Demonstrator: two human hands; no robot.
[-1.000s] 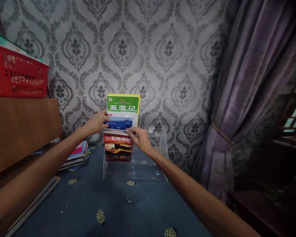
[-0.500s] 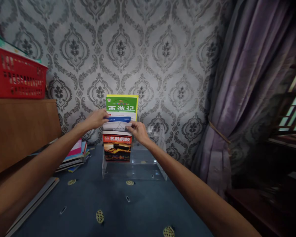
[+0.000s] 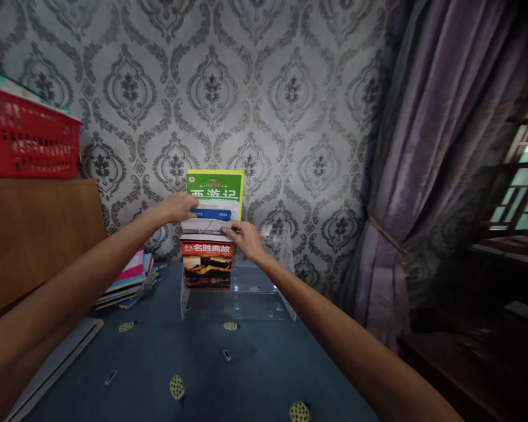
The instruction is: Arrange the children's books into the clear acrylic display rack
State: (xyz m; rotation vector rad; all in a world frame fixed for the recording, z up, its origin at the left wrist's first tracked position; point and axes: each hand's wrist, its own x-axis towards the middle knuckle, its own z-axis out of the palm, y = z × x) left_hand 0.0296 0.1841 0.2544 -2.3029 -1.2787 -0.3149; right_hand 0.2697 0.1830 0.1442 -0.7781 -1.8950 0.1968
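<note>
Books stand in tiers in a clear acrylic rack on the table. A red-and-black book is at the front and a green book with a yellow border at the back. Between them are a blue-and-white book marked 2022 and a white book. My left hand is closed on the left edge of the blue-and-white book, its fingertips partly over the cover. At the right edge of the white book, my right hand pinches with thumb and fingers. The books' lower parts are hidden behind the red-and-black one.
Stacked books lie left of the rack, and another thick book lies nearer, under my left forearm. A red basket sits on a wooden cabinet at the left. Patterned wall behind; a tied purple curtain hangs at right.
The whole view has shifted slightly. My right hand sits a touch lower on the white book's edge. My left hand's fingers reach a little further over the books' left side.
</note>
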